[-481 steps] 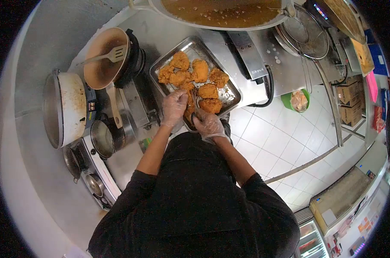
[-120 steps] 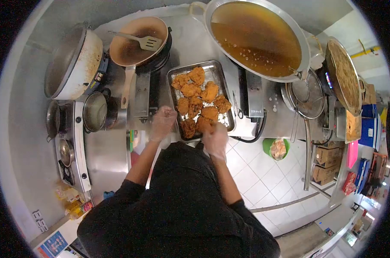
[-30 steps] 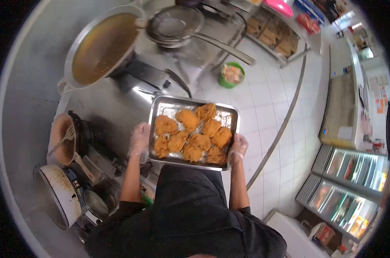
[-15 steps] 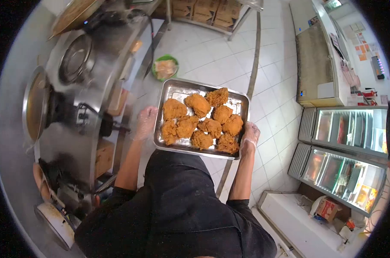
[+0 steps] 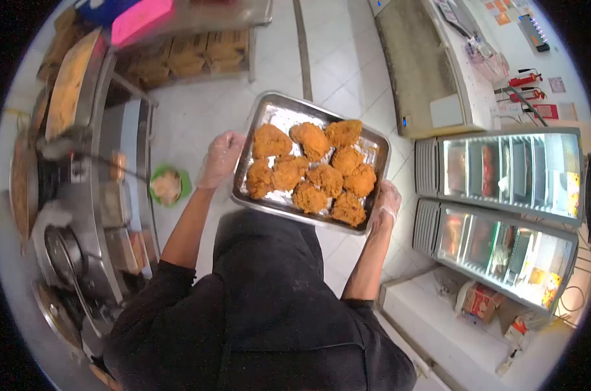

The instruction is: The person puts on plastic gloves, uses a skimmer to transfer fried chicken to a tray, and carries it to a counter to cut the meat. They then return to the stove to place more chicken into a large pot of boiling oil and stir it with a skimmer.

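A rectangular metal tray [image 5: 284, 117] is held out in front of my body at waist height, tilted slightly in view. Several pieces of golden-brown fried chicken [image 5: 325, 179] lie in it, with bare shiny metal showing around them. My left hand [image 5: 222, 158], in a clear plastic glove, is closed on the tray's left edge. On the opposite edge, my right hand [image 5: 387, 201], gloved the same way, grips the right side near the front corner. Fingers beneath the rim are partly hidden.
Along the left runs a steel cooking counter with a round pan [image 5: 62, 251]. A green basin [image 5: 184, 187] is low beside it. Cardboard boxes [image 5: 204, 53] sit under a metal table ahead. Glass-door fridges [image 5: 514, 166] and a long worn cabinet [image 5: 422, 72] line the right.
My view has swung left, so the boxes, basin and fridges have shifted leftward in it. The tray stays between both hands, now rotated slightly more clockwise. The chicken remains in place.
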Tool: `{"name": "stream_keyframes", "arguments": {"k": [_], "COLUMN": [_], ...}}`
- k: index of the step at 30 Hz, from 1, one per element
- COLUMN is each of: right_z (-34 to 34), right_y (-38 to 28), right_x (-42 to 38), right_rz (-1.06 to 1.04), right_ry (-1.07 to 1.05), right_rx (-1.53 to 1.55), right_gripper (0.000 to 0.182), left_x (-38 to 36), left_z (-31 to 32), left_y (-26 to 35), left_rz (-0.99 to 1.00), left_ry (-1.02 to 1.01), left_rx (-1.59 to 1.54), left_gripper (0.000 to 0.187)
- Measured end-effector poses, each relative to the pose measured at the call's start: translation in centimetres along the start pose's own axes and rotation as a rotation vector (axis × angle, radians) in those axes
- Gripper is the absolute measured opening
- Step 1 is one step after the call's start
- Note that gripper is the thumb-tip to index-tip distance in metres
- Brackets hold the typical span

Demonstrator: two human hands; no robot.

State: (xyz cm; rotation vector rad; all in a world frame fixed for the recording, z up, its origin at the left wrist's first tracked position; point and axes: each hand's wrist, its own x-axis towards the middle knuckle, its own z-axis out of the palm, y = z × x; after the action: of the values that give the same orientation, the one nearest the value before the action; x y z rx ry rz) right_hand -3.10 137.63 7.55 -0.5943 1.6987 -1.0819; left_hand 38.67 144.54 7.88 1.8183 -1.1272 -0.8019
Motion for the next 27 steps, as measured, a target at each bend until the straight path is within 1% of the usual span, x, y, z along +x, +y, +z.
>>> {"name": "stream_keyframes", "arguments": {"k": [1, 3, 5, 6, 8, 9, 11, 12, 15, 17, 18, 21, 24, 25, 27], "right_z": [0.5, 0.0, 3.5, 4.5, 7.5, 8.9, 11.8, 14.5, 22.6, 28.4, 31.4, 38.9, 46.8, 49.9, 54.6], "right_y": [-2.1, -4.4, -7.1, -8.4, -11.3, -12.5, -15.6, -17.7, -22.1, -27.2, -28.8, -33.1, -38.1, -39.9, -44.2], "right_x": [2.8, 10.3, 14.8, 17.7, 23.8, 27.5, 34.3, 36.3, 44.0, 48.5, 49.8, 59.0, 66.6, 68.1, 72.2], "right_rz": [-0.032, 0.043, -0.036, -0.026, -0.006, 0.033, 0.109, 0.012, -0.087, -0.079, -0.061, -0.137, -0.113, -0.129, -0.141], "right_ry": [0.046, -0.081, 0.090, 0.083, 0.064, -0.033, -0.228, -0.205, -0.084, -0.176, -0.210, -0.271, -0.231, -0.237, -0.244], "right_rx": [0.021, 0.030, 0.058, 0.061, 0.053, 0.002, -0.109, -0.158, 0.043, 0.061, 0.063, -0.016, -0.072, -0.088, -0.139], "right_gripper": [0.038, 0.051, 0.048, 0.048, 0.049, 0.048, 0.046, 0.035, 0.019, 0.016, 0.014, 0.023, 0.023, 0.022, 0.021], "left_x": [3.1, 9.3, 14.6, 17.3, 22.9, 25.8, 31.0, 34.3, 42.9, 49.4, 52.2, 63.0, 74.7, 78.5, 86.0], "left_z": [1.9, 5.6, 7.3, 8.7, 11.2, 12.1, 13.0, 12.9, 13.5, 13.6, 13.1, 14.4, 15.0, 14.5, 15.0], "left_y": [1.7, 4.6, 7.4, 8.5, 10.2, 10.8, 11.9, 12.5, 13.3, 14.6, 14.6, 15.9, 15.0, 14.6, 16.4], "left_rz": [0.010, 0.035, 0.034, 0.024, 0.045, 0.049, -0.054, -0.096, -0.096, -0.140, -0.173, -0.170, -0.165, -0.139, -0.115], "left_ry": [0.000, 0.017, 0.017, 0.001, 0.064, 0.091, 0.119, 0.139, 0.249, 0.250, 0.234, 0.331, 0.256, 0.283, 0.325], "left_rx": [0.035, 0.103, 0.074, 0.056, 0.061, 0.063, 0.055, 0.048, 0.074, 0.074, 0.078, 0.084, 0.033, 0.022, 0.003], "left_gripper": [0.026, 0.027, 0.027, 0.027, 0.027, 0.027, 0.027, 0.028, 0.026, 0.022, 0.021, 0.016, 0.014, 0.014, 0.013]}}
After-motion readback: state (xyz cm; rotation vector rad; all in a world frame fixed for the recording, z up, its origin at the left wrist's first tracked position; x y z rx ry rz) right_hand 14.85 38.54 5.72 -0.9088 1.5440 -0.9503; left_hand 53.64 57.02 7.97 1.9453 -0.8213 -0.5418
